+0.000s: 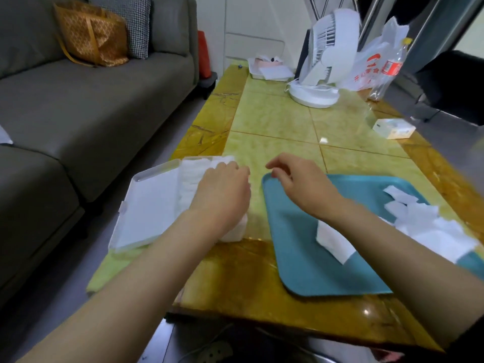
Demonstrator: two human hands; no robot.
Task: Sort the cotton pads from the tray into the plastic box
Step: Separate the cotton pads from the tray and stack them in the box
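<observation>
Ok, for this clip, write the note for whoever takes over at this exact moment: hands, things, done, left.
Left hand: lies palm down on the cotton pads packed in the open plastic box; whether it grips them is unclear.
Right hand: above the teal tray's far left corner, fingers loosely curled, nothing seen in them.
Things: the box sits left of the tray on the table. A loose pile of pads lies at the tray's right side, a small stack under the right forearm.
Done: a row of pads is in the box.
Left: the tray's pile and stack.
</observation>
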